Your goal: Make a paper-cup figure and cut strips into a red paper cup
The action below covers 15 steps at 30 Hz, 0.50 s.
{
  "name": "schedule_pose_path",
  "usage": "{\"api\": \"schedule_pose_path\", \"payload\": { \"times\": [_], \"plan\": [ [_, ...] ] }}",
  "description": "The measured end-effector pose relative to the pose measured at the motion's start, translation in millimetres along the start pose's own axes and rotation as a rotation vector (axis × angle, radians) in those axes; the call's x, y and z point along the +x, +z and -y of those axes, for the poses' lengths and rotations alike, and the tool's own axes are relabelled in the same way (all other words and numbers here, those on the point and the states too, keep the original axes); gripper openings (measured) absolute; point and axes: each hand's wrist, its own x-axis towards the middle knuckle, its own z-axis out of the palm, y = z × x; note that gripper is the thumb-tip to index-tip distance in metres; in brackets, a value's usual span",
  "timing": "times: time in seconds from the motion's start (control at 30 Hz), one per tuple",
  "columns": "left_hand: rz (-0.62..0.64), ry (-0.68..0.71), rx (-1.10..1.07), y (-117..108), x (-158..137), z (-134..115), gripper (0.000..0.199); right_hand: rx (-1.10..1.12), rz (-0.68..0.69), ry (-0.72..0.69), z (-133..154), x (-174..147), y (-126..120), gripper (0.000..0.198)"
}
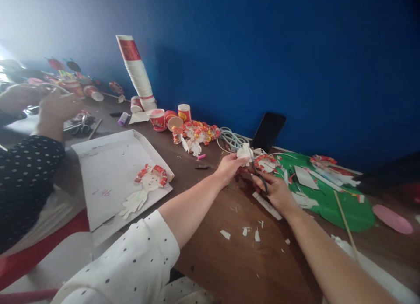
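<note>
My left hand (pixel 230 167) pinches a small white paper cutout (pixel 244 152) above the brown table. In my right hand (pixel 274 189) is a pair of dark-handled scissors (pixel 261 180), fingers in the loops. Their blades reach up against the right edge of the cutout. Just behind lies a paper figure with red curled hair (pixel 267 163). Several white paper scraps (pixel 257 236) are scattered on the table below my hands. A folded white paper strip (pixel 267 206) lies under my right hand.
A phone (pixel 269 130) leans on the blue wall, beside coiled cable (pixel 233 140). Green sheet (pixel 349 210) and wooden stick (pixel 346 225) lie right. Left are a shallow white tray (pixel 108 177), paper cups (pixel 158 120) and a tall cup stack (pixel 138 72). Another person's hands (pixel 55 107) work far left.
</note>
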Motion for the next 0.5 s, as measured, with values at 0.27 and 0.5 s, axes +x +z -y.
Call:
{"api": "schedule_pose_path", "payload": {
  "times": [0.27, 0.5],
  "plan": [
    [-0.015, -0.001, 0.009, 2.5, -1.0, -0.7, 0.013, 0.009, -0.006, -0.023, -4.6, 0.4, 1.5, 0.050],
    [-0.027, 0.011, 0.018, 2.3, -0.6, -0.6, 0.012, 0.043, -0.050, -0.011, -8.4, 0.9, 4.6, 0.052]
  ]
}}
